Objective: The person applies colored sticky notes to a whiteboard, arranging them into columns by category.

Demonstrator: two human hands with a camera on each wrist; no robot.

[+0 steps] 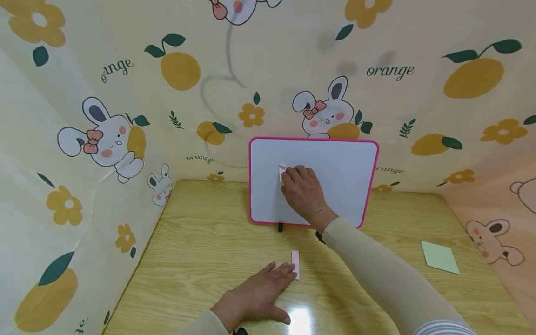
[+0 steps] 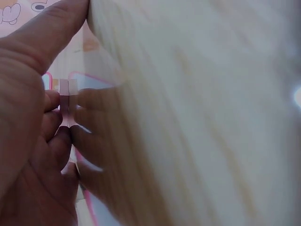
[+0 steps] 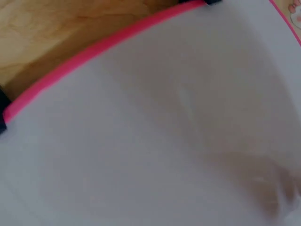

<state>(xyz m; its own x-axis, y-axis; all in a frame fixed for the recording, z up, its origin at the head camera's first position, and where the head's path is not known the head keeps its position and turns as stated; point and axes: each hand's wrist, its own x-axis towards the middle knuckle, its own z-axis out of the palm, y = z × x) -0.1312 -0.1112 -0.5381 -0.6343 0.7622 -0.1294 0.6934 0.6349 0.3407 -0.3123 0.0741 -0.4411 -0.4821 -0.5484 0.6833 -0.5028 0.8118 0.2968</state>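
Your right hand (image 1: 304, 190) pinches the upper strip (image 1: 281, 171) at the whiteboard (image 1: 339, 177), mid-frame; push too hard and the board might tip, press unevenly and that strip could sit crooked. Your left hand (image 1: 259, 293), fingers extended, touches the lower strip (image 1: 296, 261), lower centre. 2 pale pink strips, the lower narrow, straight-edged.

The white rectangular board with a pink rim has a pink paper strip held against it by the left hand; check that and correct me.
Wrong: the head view shows the right hand, not the left hand, holding the pink paper strip against the white board.
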